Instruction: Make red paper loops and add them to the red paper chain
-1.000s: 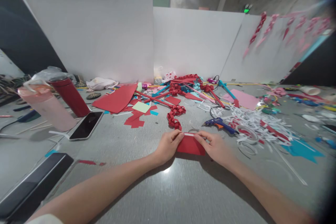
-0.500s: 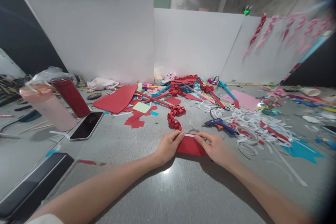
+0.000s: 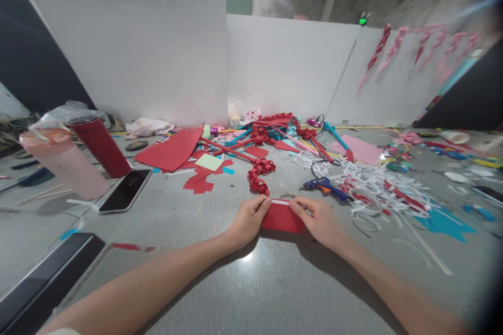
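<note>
Between my two hands is a piece of red paper [image 3: 283,220] with a white strip [image 3: 280,202] along its far edge, perhaps double-sided tape. My left hand [image 3: 248,220] pinches its left end, thumb on top. At the other end, the thumb and fingers of my right hand [image 3: 316,218] are closed on the paper. The paper is held slightly above the grey table [image 3: 220,293]. Just beyond my left fingertips a red paper chain [image 3: 259,175] lies on the table. A blue glue gun [image 3: 328,188] rests beyond my right hand.
White paper shreds [image 3: 385,183] and a tape roll [image 3: 366,200] lie right. Red sheets [image 3: 173,151] and a green note [image 3: 208,162] are beyond my left hand. A phone [image 3: 124,191], a red flask [image 3: 104,146], a pink bottle [image 3: 65,159] and a black case [image 3: 51,277] stand left.
The view has shifted slightly, so the table things appear a little further left. Both hands keep the same grip on the red paper, with no clear movement of it.
</note>
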### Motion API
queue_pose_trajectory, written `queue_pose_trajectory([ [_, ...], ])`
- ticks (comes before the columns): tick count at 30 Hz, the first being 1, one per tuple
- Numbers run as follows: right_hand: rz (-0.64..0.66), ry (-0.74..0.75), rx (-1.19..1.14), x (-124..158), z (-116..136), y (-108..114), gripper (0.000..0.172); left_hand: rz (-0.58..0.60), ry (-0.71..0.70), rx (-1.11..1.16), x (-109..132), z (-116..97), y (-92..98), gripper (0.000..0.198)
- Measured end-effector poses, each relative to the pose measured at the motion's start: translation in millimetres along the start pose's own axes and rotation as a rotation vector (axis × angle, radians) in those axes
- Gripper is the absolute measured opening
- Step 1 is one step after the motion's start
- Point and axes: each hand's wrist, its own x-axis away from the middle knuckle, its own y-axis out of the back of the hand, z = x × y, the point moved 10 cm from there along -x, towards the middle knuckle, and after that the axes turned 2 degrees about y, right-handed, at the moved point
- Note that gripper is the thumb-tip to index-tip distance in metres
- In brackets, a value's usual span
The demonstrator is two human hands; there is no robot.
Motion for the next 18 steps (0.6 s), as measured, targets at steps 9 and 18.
queue_pose_trajectory([
  [9,-0.098,-0.073,-0.107,-1.7,-16.7,10.2,0.041,-0.056,-0.001,0.082,-1.6,6.2,4.6,0.049],
  [18,-0.168,-0.099,-0.2,-2.0,-24.9,14.8,0.042,-0.157,0.026,0.248,-1.6,4.7,19.3,0.038],
])
